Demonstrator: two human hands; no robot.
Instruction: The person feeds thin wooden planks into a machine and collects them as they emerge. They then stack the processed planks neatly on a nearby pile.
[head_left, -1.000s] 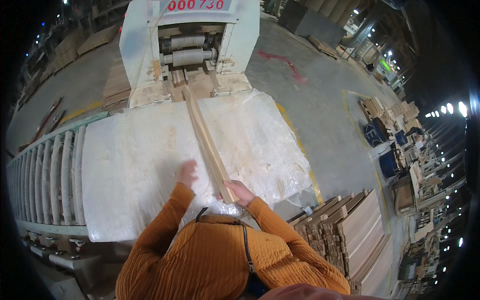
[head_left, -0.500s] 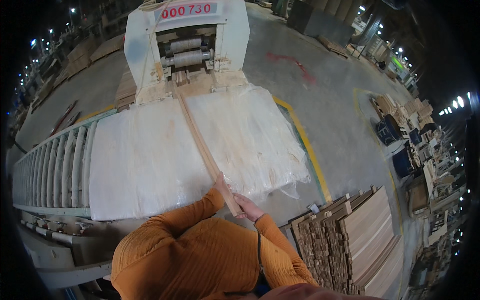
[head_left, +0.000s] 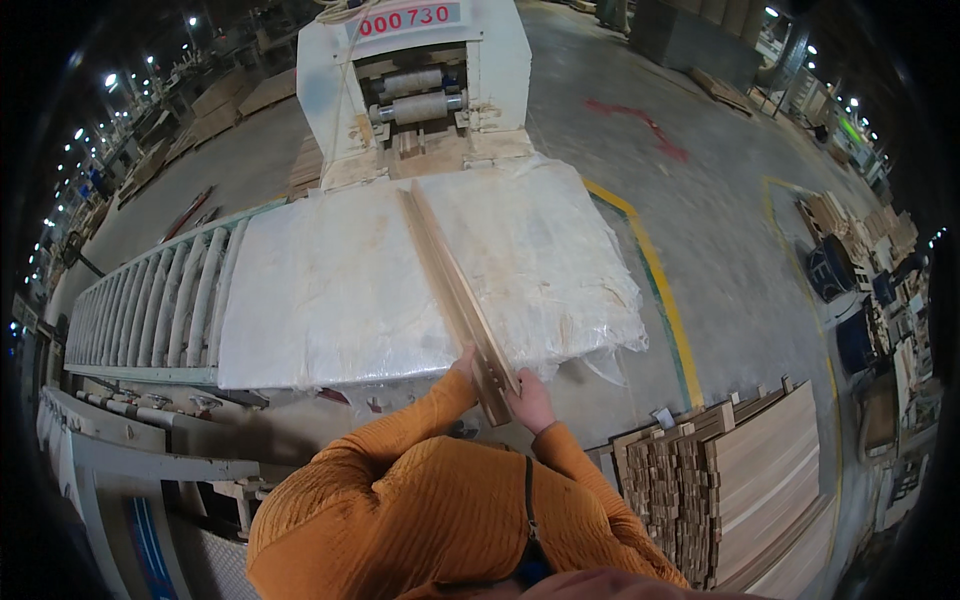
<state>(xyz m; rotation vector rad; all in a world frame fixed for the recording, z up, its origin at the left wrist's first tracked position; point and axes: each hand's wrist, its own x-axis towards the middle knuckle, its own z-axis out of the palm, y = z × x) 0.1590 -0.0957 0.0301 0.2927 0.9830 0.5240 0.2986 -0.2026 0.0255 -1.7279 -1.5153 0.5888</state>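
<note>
A long wooden slat (head_left: 447,268) slants from my body toward the pale machine, its far end lying on the plastic-wrapped table (head_left: 310,290) short of the machine's rollers. A broad brown face and a lighter strip along its right side both show; whether this is one piece or two together I cannot tell. My left hand (head_left: 464,361) grips its left side close to the near end. Slightly nearer to me, my right hand (head_left: 531,402) is closed round the right side. The fingers of both hands are partly hidden by the wood.
Beyond the table stands the pale machine (head_left: 505,95) with rollers (head_left: 418,106) in its opening. A roller conveyor (head_left: 150,300) adjoins the table's left side. Stacked wooden boards (head_left: 765,460) stand at my right, near a yellow floor line (head_left: 668,310). Metal framework (head_left: 150,450) is at lower left.
The slat has come back a little from the machine's opening and been turned, showing a broader face. Both hands still grip it. The whole view has shifted.
</note>
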